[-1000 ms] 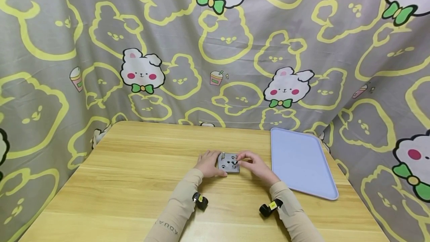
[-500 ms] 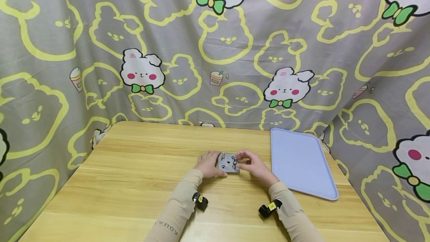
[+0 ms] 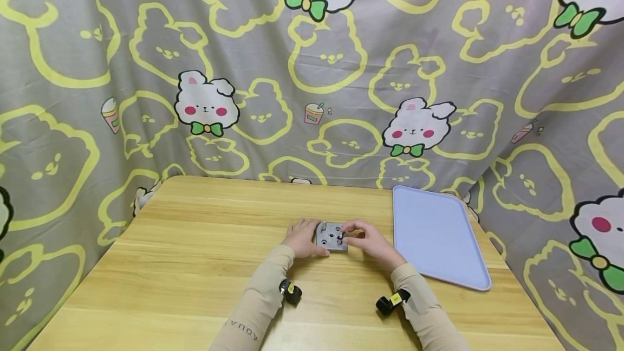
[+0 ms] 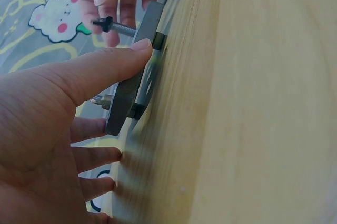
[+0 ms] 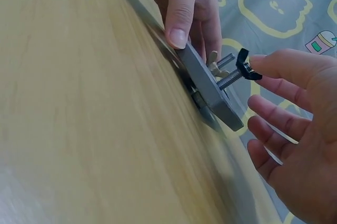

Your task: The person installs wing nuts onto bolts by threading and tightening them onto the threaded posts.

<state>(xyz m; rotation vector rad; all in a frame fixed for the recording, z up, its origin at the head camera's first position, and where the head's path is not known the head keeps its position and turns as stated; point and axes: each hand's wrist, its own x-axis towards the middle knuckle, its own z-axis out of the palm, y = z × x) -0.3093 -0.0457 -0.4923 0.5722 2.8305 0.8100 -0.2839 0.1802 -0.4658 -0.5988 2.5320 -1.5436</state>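
Observation:
A grey metal plate (image 3: 332, 242) with holes is on the table, raised on short feet in the wrist views. My left hand (image 3: 303, 237) grips its left side, the thumb (image 4: 113, 69) on the near edge. A threaded bolt (image 5: 230, 80) sticks up from the plate's right part with a black wing nut (image 5: 246, 66) near its top. Thumb and index finger of my right hand (image 3: 369, 239) are around that wing nut, and the thumb touches it in the right wrist view. A second bolt bears a brass-coloured wing nut (image 5: 215, 62), lower down, near the left hand.
A light blue tray (image 3: 439, 232) lies to the right on the wooden table (image 3: 195, 264). Behind the table hangs a grey patterned curtain (image 3: 273, 69). Small black cameras (image 3: 292, 291) are strapped to both wrists.
My right thumb and index finger shift slightly around the black wing nut, pulling apart a little and closing in again. The left hand and the plate stay in place.

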